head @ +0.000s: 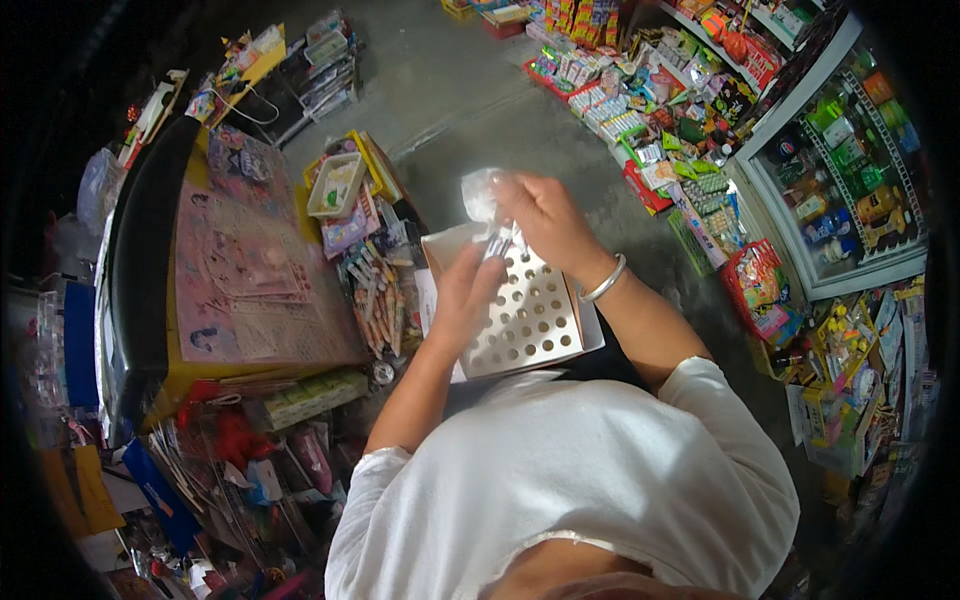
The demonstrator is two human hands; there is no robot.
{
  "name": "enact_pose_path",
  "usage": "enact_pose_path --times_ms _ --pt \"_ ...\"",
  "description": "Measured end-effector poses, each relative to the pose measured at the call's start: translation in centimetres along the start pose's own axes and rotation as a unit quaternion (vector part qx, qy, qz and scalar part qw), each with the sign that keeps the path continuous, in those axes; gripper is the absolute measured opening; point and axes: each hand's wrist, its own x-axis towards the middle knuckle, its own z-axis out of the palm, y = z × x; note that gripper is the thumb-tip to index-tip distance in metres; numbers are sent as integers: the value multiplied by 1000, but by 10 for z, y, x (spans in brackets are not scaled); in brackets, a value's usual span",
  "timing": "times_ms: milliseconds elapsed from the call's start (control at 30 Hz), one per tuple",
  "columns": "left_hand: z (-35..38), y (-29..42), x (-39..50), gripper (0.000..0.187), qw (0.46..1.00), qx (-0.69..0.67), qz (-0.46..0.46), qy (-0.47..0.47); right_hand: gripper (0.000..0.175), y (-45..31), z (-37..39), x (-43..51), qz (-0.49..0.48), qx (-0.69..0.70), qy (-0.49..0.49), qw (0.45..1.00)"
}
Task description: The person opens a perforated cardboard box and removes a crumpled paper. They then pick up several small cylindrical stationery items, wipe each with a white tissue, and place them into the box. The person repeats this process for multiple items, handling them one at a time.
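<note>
A white cardboard box with rows of round holes (pixel 525 319) rests on my lap, its lid side raised at the far left. Above its far edge, my right hand (pixel 536 210) pinches a crumpled piece of thin white plastic or paper (pixel 478 196). My left hand (pixel 474 281), slightly blurred, is closed on a small bundle of thin, shiny stick-like items (pixel 497 244) just below the wrapping. The two hands are close together. What exactly the small items are cannot be told.
To the left stands a counter (pixel 262 300) with printed sheets, beside a white plastic tray (pixel 336 185) and bundled pens (pixel 379 300). At the right are a glass-door drinks fridge (pixel 814 289), a red basket (pixel 739 304) and packed snack shelves. Grey floor (pixel 427 90) lies ahead.
</note>
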Motion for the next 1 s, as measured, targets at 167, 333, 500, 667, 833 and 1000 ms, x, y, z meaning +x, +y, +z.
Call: enact_pose_path --times_ms 167,333,500,667,833,1000 --pt "6 -2 2 24 994 95 44 16 40 3 -11 2 120 140 -23 983" --pt "6 5 11 28 988 115 97 35 29 8 -16 3 210 395 -9 894" --pt "8 13 15 28 978 125 137 97 34 16 -18 11 65 274 143 949" --pt "10 11 17 25 986 88 95 109 22 18 -16 -6 -202 -176 80 960" --pt "10 5 13 20 992 -117 -25 43 22 19 -14 -16 -200 -195 72 958" --pt "8 5 8 25 976 -198 -88 15 26 28 -13 -15 91 355 104 925"
